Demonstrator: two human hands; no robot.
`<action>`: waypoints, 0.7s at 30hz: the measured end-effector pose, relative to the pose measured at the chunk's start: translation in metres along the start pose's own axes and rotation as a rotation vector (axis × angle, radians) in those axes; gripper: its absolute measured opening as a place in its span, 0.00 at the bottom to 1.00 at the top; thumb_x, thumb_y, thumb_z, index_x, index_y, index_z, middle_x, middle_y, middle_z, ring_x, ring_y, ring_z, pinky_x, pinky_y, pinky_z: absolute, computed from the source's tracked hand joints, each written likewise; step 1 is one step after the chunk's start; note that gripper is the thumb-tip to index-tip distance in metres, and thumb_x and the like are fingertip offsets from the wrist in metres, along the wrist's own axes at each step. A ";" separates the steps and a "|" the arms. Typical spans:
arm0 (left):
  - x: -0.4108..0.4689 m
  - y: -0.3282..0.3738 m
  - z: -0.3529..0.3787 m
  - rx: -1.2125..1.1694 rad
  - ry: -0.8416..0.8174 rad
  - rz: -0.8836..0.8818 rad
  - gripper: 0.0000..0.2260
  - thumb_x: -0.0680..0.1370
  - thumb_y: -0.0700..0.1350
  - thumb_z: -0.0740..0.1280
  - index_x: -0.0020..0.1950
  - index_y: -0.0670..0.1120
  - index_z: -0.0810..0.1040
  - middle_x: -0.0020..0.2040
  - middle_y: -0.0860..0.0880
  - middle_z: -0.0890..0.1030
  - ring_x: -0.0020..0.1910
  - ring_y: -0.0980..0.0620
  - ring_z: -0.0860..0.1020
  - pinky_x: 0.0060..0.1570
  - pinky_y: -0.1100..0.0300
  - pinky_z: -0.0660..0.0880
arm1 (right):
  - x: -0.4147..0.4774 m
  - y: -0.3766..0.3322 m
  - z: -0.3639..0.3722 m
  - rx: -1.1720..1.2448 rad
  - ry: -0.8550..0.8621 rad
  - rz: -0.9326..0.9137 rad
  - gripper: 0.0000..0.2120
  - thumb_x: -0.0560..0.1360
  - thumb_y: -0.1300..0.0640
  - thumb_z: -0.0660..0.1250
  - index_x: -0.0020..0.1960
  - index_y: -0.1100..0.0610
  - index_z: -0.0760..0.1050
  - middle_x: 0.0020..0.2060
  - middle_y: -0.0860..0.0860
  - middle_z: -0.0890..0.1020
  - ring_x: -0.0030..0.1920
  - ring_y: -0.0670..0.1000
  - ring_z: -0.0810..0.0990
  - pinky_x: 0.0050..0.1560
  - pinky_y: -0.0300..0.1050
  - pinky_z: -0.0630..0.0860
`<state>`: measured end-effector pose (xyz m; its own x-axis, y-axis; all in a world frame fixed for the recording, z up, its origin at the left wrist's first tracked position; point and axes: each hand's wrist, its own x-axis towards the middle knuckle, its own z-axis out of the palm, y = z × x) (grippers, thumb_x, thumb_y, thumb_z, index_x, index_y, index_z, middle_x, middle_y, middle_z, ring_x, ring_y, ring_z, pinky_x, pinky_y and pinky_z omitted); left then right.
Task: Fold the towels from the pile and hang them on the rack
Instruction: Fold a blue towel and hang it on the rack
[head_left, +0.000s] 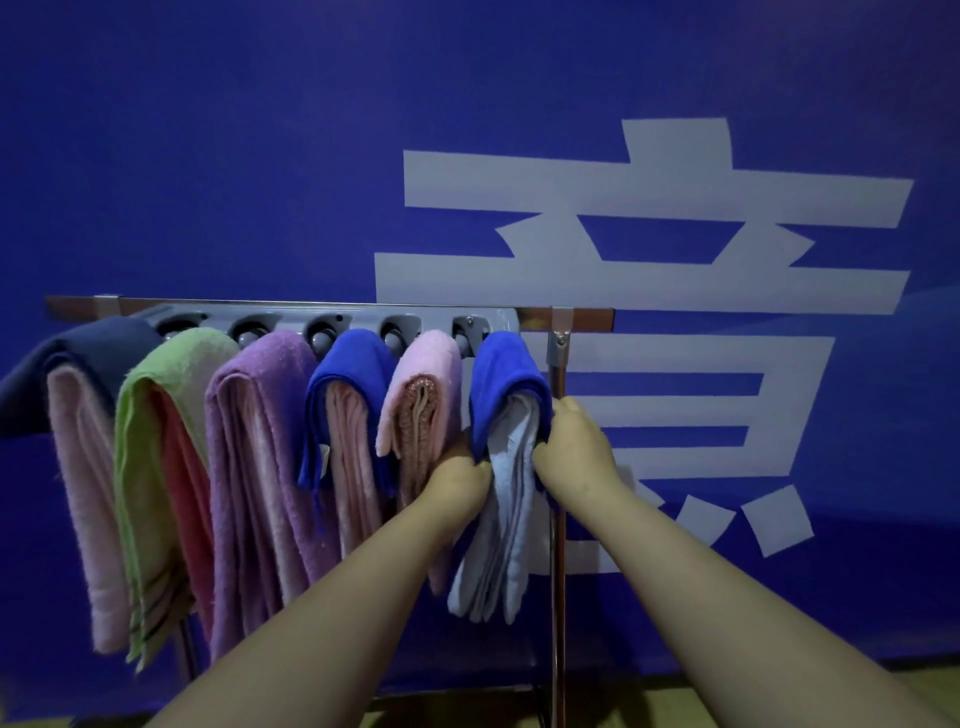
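- Two bare forearms reach up from the bottom edge of the frame toward the centre.
- The left hand (460, 480) sits just right of centre, fingers curled around the left edge of the hanging royal-blue towel (506, 374).
- The right hand (571, 452) is just beside it, fingers curled around the right edge of that towel, so the folded cloth lies between the two hands.
- The royal-blue towel is draped over the rightmost arm of the rack (332, 317). A pale grey towel (506, 519) hangs in folds beneath it and reaches lower, between the wrists.
- Left of it along the rack, five more bundles hang side by side:
  - a light pink towel (431, 364) over a brownish one;
  - a second blue towel (353, 364) over a peach one;
  - a purple towel (260, 415);
  - a green towel (171, 369) over a red one;
  - a navy towel (88, 343) over a pink one, at the left edge of the frame.
- The rack's grey bar with round arm sockets is fixed to a metal rail (587, 313), and a thin upright pole (558, 571) drops from the rail's right end.
- Behind everything, a blue wall (208, 156) bears large white characters in the upper right.
- A strip of yellowish floor (914, 691) shows in the lower right corner.
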<state>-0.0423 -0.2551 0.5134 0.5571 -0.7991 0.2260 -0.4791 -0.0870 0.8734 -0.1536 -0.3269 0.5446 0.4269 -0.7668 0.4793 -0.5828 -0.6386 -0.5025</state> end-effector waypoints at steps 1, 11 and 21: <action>-0.004 -0.003 0.000 0.040 -0.057 -0.007 0.07 0.81 0.39 0.61 0.57 0.41 0.76 0.55 0.38 0.80 0.45 0.50 0.78 0.37 0.65 0.74 | -0.002 -0.001 0.004 0.001 -0.032 0.030 0.09 0.76 0.64 0.62 0.56 0.58 0.74 0.54 0.56 0.76 0.54 0.59 0.76 0.53 0.55 0.77; -0.011 -0.040 0.011 0.183 -0.161 0.004 0.10 0.80 0.37 0.58 0.53 0.35 0.78 0.52 0.39 0.80 0.52 0.42 0.77 0.49 0.59 0.71 | -0.027 0.012 0.036 -0.099 -0.148 0.096 0.08 0.78 0.62 0.59 0.55 0.59 0.73 0.52 0.56 0.78 0.52 0.59 0.78 0.50 0.53 0.78; -0.039 -0.050 0.006 0.280 -0.266 -0.013 0.10 0.83 0.44 0.57 0.54 0.39 0.74 0.57 0.39 0.78 0.55 0.43 0.76 0.48 0.60 0.67 | -0.067 0.014 0.043 -0.189 -0.410 0.176 0.11 0.79 0.60 0.61 0.60 0.56 0.72 0.55 0.55 0.80 0.54 0.56 0.80 0.54 0.53 0.79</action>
<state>-0.0445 -0.2236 0.4584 0.3870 -0.9199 0.0635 -0.6604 -0.2285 0.7153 -0.1605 -0.2871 0.4745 0.5255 -0.8489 0.0567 -0.7700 -0.5029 -0.3928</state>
